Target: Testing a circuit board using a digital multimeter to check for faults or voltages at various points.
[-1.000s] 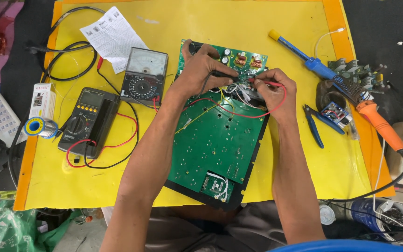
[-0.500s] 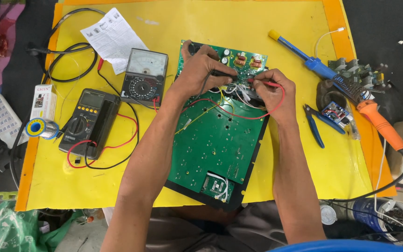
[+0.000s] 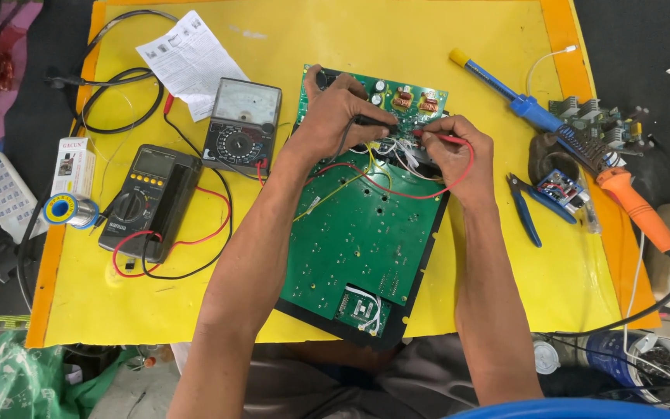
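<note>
circuit board: one green circuit board (image 3: 366,233) at centre of yellow mat (image 3: 273,310), wires bunched at its far end
left hand: left hand (image 3: 339,116) on board's far end, fingers pinching black probe (image 3: 374,121)
right hand: right hand (image 3: 451,155) beside it, pinching red probe (image 3: 437,137)
meters: two left of the board, analog multimeter (image 3: 242,128), digital multimeter (image 3: 149,200)
tools right of the board: one blue desoldering pump (image 3: 505,93), one orange soldering iron (image 3: 630,206), one blue pliers (image 3: 525,209)
solder: one spool (image 3: 67,209), left mat edge

White printed leaflet (image 3: 190,60) near the table's far left corner, pale-dialled analogue meter (image 3: 242,126) beside it, grey-screened dark digital multimeter (image 3: 149,200) nearer the left edge, small white box (image 3: 73,164) on that edge
</note>
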